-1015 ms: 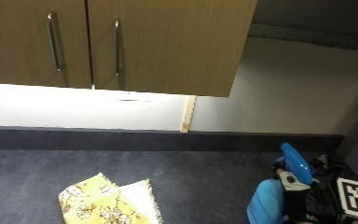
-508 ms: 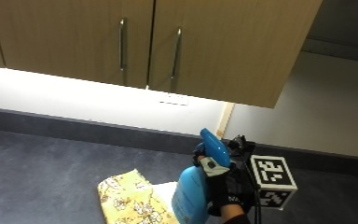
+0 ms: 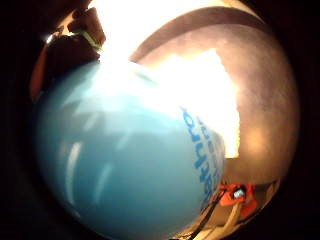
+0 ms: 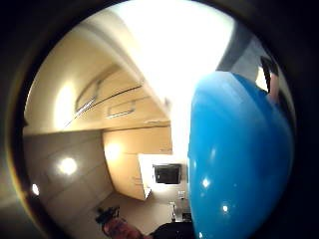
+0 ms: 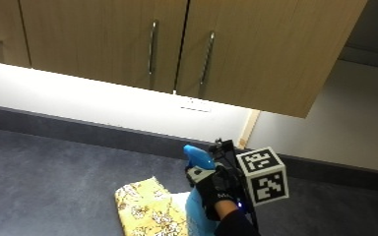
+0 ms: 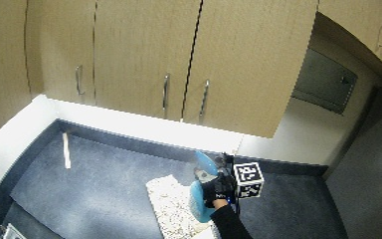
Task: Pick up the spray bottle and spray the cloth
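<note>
Wooden cabinets (image 5: pixel 176 49) hang over a dark grey counter (image 5: pixel 45 172), lit from beneath along the back wall. Left of the hand, the yellow patterned cloth (image 5: pixel 146 211) lies flat on the counter, near the front edge, spread out as a target. Just right of it, the gloved right hand (image 5: pixel 216 194) is wrapped around the neck of the blue spray bottle (image 5: pixel 199 162), holding it upright above the cloth's right part, nozzle facing left, probably so the mist lands on the fabric.
</note>
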Available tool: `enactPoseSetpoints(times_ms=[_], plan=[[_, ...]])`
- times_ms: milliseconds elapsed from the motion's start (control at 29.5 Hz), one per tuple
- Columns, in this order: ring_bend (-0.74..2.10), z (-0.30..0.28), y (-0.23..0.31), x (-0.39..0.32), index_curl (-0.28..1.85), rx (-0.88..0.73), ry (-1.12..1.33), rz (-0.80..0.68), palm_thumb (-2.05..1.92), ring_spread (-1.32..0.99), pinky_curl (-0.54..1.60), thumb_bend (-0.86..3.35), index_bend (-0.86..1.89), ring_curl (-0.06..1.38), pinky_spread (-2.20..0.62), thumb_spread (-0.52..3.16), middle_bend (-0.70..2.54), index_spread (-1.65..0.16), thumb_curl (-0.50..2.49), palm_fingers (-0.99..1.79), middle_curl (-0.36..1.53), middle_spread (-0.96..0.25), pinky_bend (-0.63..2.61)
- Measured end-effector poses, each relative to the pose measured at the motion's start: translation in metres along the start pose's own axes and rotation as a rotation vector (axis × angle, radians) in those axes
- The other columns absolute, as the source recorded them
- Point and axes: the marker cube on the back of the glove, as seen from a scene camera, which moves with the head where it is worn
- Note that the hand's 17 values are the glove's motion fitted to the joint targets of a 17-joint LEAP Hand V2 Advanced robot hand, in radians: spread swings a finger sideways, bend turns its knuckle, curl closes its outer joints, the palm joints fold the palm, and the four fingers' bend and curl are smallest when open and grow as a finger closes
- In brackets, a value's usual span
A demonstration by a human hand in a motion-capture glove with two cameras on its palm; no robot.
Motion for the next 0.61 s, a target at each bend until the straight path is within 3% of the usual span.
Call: enactPoseSetpoints(times_ms=[372, 508, 609], plan=[[0.25, 0.027, -0.022, 0.107, 0.63, -0.367, 0.495, 0.723, 1.21, 0.01, 0.22, -0.02, 0.40, 0.47, 0.18, 0.56, 0.32, -0.14, 0.72, 1.10, 0.57, -0.05, 0.20], [0.24, 0.028, -0.020, 0.143, 0.64, -0.442, 0.574, 0.906, 1.21, 0.01, 0.24, -0.02, 0.39, 0.47, 0.18, 0.56, 0.30, -0.15, 0.72, 1.10, 0.57, -0.05, 0.20], [0.24, 0.028, -0.017, 0.152, 0.64, -0.476, 0.579, 0.955, 1.21, 0.02, 0.25, -0.02, 0.39, 0.47, 0.18, 0.56, 0.29, -0.15, 0.72, 1.10, 0.57, -0.05, 0.19]])
